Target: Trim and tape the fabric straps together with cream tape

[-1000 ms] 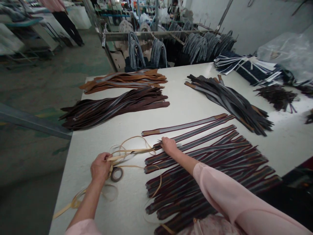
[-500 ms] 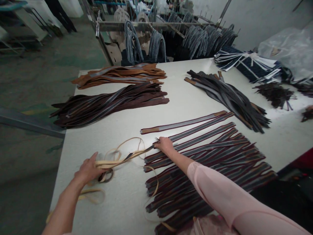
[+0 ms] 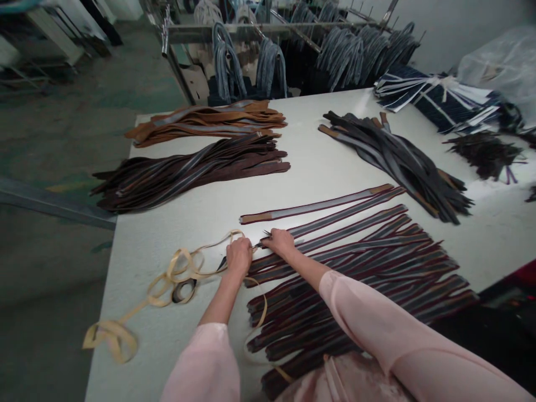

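Left hand point(image 3: 238, 255) curled tight, pinching tan tape point(image 3: 176, 273) at the tip of a striped strap point(image 3: 326, 220). Right hand point(image 3: 280, 243) curled too, fingers pressed on that same strap end, at the left hand's 2 o'clock, nearly touching it. Tape trails in slack loops toward 8 o'clock, past a small tape roll point(image 3: 184, 291) on the white table point(image 3: 167, 346). Strap pile point(image 3: 355, 290) fans out at 4 o'clock.

Risk, as a guess: the loose loops twist or snag, so the tape sits crooked, and a tug drags neighbouring straps out of line.

Farther out: lone strap point(image 3: 314, 204) at 1 o'clock, dark brown pile point(image 3: 188, 173) at 11, orange-brown pile point(image 3: 205, 120) beyond it, grey pile point(image 3: 397, 159) at 2.
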`<action>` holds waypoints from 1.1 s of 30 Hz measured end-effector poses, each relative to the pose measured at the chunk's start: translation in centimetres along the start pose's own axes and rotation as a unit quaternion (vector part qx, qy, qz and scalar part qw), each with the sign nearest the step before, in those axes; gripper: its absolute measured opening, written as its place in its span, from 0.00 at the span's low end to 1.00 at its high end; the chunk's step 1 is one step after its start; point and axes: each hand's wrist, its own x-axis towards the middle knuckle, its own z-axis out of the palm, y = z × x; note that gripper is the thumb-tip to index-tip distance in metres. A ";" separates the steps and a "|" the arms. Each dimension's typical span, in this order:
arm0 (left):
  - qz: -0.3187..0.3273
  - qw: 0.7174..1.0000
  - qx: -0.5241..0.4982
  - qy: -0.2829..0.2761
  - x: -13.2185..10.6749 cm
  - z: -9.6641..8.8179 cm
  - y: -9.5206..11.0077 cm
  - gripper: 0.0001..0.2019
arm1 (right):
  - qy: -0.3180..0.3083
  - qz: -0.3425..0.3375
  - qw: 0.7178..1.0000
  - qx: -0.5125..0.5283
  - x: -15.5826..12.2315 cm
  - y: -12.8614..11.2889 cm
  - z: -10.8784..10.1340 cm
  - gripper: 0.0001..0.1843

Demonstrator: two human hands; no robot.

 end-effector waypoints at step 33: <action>0.071 0.997 0.010 -0.028 2.7 -3.0 0.4 0.06 | 0.023 -0.135 0.991 0.004 -5.0 2.2 -1.0 0.09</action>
